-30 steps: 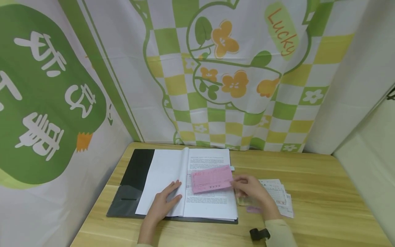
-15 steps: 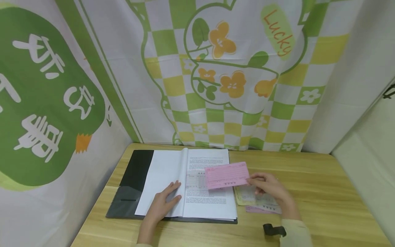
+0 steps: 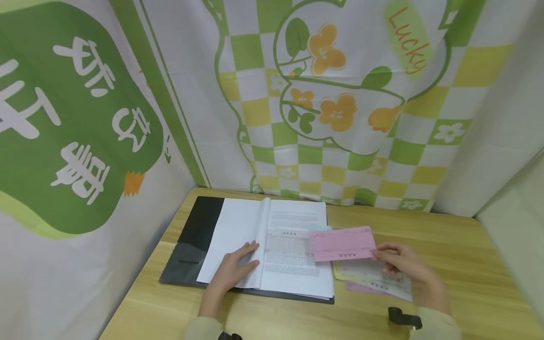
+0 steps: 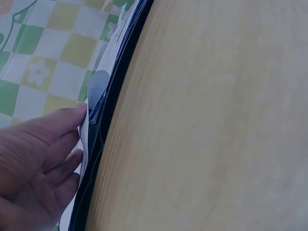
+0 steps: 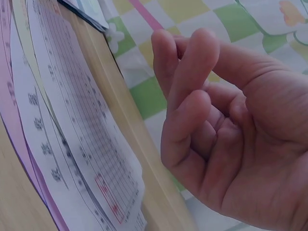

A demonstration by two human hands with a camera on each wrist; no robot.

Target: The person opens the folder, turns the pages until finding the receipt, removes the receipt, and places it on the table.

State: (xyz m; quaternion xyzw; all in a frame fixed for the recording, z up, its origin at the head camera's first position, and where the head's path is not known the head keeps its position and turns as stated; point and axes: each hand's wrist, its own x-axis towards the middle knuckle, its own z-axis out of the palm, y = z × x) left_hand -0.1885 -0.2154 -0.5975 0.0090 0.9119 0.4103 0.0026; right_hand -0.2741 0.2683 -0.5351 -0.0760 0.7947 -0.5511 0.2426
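A black folder lies spread on the table, with a blank white page on its left and a printed page on its right. My left hand rests on the left page near the fold, fingers spread. My right hand pinches the right corner of a pink slip between thumb and fingers. In the right wrist view, only a thin edge of the pink slip shows. The slip hangs over the folder's right edge. A pale printed slip lies on the right page.
Several loose printed slips lie overlapped on the table, right of the folder and below my right hand. A patterned curtain hangs along the table's back edge. Another fabric wall stands at the left.
My right hand has carried the pink slip to the right, from above the printed page to past its edge, uncovering the pale slip. My left hand has stayed on the page.
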